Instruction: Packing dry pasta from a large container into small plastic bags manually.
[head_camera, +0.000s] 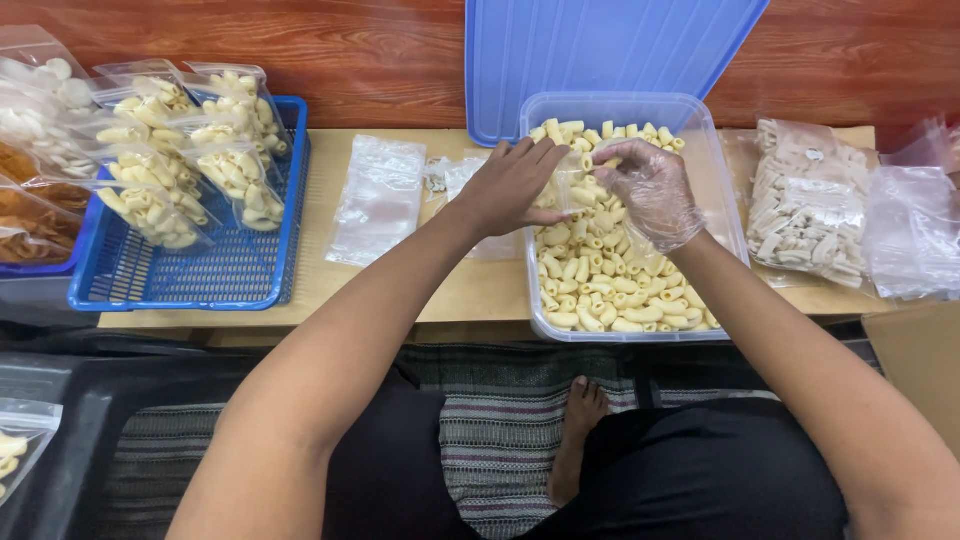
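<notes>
Nearest you, your bare foot (580, 440) rests on a striped mat (500, 440) below the surface's (400, 290) near edge. Above it, a clear plastic tub (728, 215) sits against that near edge, right of the middle, filled with pale tube-shaped crackers (600, 280). Both your hands meet over the tub. Your left hand (510, 185), bare, pinches the mouth of a small clear bag (575, 190) at the tub's left wall. Your right hand (650, 190), in a thin clear glove, has its fingers closed on a few crackers just above the bag's opening. Flat empty bags (378, 200) lie left of the tub. At the left edge, a blue basket (200, 275) holds filled bags (190, 150) of the same crackers. At the right edge lie more filled bags (805, 200). A blue lid (600, 50) leans behind the tub at the far edge.
</notes>
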